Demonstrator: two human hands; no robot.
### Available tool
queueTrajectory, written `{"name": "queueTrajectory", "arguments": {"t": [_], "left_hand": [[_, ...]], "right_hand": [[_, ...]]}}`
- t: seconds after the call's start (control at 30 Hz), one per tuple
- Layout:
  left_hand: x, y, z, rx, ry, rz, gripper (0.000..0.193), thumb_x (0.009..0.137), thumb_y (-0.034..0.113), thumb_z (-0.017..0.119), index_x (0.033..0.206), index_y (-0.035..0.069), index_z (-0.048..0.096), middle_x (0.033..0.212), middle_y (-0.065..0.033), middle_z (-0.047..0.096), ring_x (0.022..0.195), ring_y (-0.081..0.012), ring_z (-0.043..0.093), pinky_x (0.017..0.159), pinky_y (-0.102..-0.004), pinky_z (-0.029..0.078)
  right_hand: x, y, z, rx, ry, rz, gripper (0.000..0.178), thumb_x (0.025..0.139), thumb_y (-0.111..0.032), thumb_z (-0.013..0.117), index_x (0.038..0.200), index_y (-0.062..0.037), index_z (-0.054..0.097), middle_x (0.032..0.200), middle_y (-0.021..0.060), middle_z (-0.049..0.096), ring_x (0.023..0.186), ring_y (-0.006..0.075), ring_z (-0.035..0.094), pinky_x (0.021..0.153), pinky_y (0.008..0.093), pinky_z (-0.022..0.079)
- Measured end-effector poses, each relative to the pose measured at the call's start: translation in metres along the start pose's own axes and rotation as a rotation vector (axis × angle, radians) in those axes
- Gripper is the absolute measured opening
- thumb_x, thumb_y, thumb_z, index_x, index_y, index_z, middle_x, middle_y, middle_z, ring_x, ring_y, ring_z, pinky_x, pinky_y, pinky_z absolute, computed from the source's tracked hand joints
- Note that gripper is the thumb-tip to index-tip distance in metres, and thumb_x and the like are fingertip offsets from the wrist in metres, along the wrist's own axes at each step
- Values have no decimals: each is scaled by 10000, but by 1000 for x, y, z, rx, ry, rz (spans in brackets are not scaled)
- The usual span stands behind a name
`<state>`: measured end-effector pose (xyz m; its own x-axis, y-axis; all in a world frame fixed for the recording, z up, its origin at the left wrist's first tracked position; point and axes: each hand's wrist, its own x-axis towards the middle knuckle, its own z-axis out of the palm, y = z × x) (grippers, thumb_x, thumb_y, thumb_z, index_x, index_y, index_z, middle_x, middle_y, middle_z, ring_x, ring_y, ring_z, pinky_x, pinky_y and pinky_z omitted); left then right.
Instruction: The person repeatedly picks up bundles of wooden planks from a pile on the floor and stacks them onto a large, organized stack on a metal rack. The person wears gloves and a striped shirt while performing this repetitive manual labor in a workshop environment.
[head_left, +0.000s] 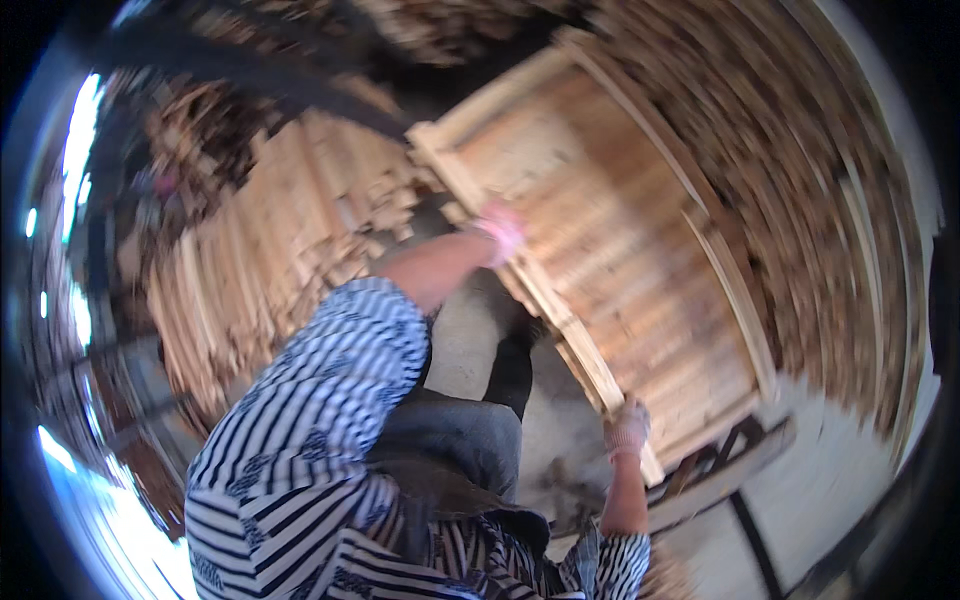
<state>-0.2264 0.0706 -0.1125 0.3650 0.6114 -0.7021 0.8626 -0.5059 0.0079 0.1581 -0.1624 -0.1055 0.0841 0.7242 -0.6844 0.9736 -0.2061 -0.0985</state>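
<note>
A wide wooden panel point(600, 230) with raised battens along its edges lies tilted in front of me. My left hand point(500, 232), in a pinkish glove, grips the panel's near edge toward its far left part; motion blur smears its fingers. Closer to me, my right hand point(627, 428) wears a pale knitted glove. It is closed round the same near edge, close to the lower corner, with part of its fingers hidden. A narrow wooden strip point(575, 340) runs along that edge between the two hands.
Under the panel's near right corner is a low stand point(720, 475) with dark legs. Stacked wood pieces point(270, 240) fill the left side. Long boards point(800, 190) are piled along the right. Pale floor point(465, 340) shows beside my legs.
</note>
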Motion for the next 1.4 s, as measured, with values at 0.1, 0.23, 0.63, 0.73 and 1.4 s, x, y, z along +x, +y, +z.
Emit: {"name": "queueTrajectory", "arguments": {"t": [0.1, 0.23, 0.63, 0.73, 1.4], "left_hand": [[-22, 27, 47, -172, 360, -8, 539, 767, 192, 596, 1286, 78, 507, 1281, -158, 530, 1251, -331, 472, 1094, -498, 313], [-102, 59, 83, -754, 370, -193, 692, 718, 136, 619, 1374, 96, 402, 1324, -169, 458, 1284, -347, 395, 1110, -472, 274], [-317, -72, 263, -2245, 202, -636, 474, 835, 121, 670, 1274, 37, 513, 1216, -97, 582, 1111, -197, 533, 956, -308, 418], [-331, -141, 273, -2580, 307, -688, 687, 812, 50, 688, 1419, -6, 372, 1349, -120, 499, 1208, -212, 489, 1023, -312, 382], [-108, -265, 356, -2744, 866, -895, 807, 927, 406, 591, 1489, 18, 159, 1511, -168, 274, 1398, -257, 262, 1128, -324, 234]], "right_hand": [[-18, -36, -39, -134, 43, -4, 670, 696, -204, 771, 1276, -70, 464, 1213, 186, 548, 1123, 396, 520, 965, 454, 435], [-20, -54, -14, -113, 208, -242, 686, 717, -276, 778, 1281, -77, 441, 1173, 196, 562, 1094, 419, 532, 933, 473, 459], [-56, -350, 76, 431, -468, -249, 689, 868, -414, 671, 1343, 32, 446, 1241, 214, 595, 1166, 298, 569, 993, 353, 433], [-58, -408, 107, 269, -582, -371, 705, 896, -459, 620, 1360, 36, 430, 1263, 229, 579, 1225, 320, 527, 1024, 366, 405], [360, -774, 37, 174, 154, -263, 694, 971, -572, 292, 1329, -6, 472, 1253, 327, 531, 1184, 469, 501, 996, 461, 424]]}}
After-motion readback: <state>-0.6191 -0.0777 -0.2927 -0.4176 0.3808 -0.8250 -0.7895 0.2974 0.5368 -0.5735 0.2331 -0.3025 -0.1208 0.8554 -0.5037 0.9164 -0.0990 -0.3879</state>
